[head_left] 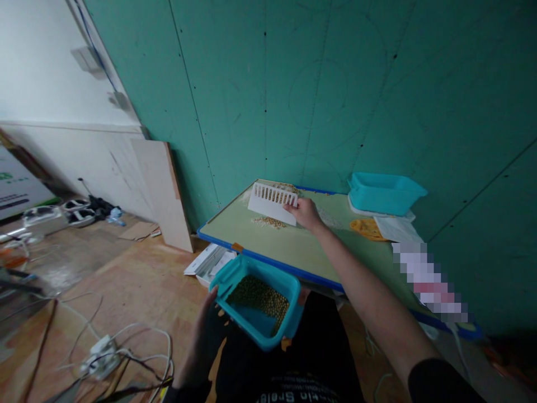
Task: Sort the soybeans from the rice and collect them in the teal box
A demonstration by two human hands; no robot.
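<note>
My left hand [206,330] grips the near-left side of a teal plastic basket [289,288], held below the table's front edge over my lap. Olive-green beans lie inside the basket [260,298]. My right hand [305,213] reaches across the green table [251,235] and holds a white slotted scraper board [272,204] by its right end, standing on its long edge. A small heap of beans and grains [268,222] lies on the table just in front of the board. More grains are scattered behind it near the far edge.
A second teal basket [384,193] stands upside-down-looking at the table's far right on white paper [396,228], beside a yellow flat item [368,227]. A green wall backs the table. Cables and a power strip [103,354] lie on the wooden floor at left.
</note>
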